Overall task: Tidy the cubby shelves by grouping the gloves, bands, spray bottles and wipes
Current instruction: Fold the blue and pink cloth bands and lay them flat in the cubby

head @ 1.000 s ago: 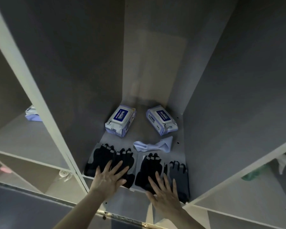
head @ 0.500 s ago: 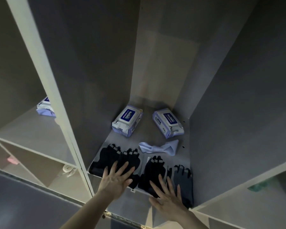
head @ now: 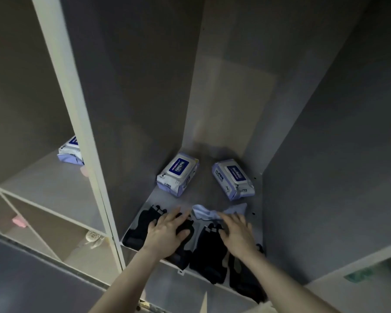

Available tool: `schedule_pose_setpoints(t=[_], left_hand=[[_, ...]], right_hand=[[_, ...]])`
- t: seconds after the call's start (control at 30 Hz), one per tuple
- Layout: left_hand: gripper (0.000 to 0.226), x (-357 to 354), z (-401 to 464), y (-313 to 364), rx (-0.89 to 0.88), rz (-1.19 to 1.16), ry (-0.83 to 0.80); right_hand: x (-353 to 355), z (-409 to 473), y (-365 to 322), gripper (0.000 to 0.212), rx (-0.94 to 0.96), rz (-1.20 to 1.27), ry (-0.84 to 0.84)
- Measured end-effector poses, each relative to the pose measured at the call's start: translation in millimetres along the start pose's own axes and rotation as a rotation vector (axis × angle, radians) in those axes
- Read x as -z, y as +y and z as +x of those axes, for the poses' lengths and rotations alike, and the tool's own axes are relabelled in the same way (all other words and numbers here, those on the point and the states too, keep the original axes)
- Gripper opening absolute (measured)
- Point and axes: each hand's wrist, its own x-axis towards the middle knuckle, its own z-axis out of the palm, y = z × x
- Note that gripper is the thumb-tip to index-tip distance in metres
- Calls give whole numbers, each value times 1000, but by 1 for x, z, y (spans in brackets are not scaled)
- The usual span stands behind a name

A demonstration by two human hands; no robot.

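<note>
both hands flat, gripping nothing: left hand (head: 167, 233) and right hand (head: 237, 233) press black fabric gloves (head: 203, 249); next likely gathering them together.

Both hands have slid deeper over the black gloves (head: 209, 247), the right hand (head: 237, 236) reaching the pale blue cloth (head: 204, 213).
</note>
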Motion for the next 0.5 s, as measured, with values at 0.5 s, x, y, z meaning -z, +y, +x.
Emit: schedule_pose_setpoints(t=[0.5], left_hand=[[49,-1,3,11,24,-191,-2]], right_hand=[[-21,74,5,25,51,-223,-24]])
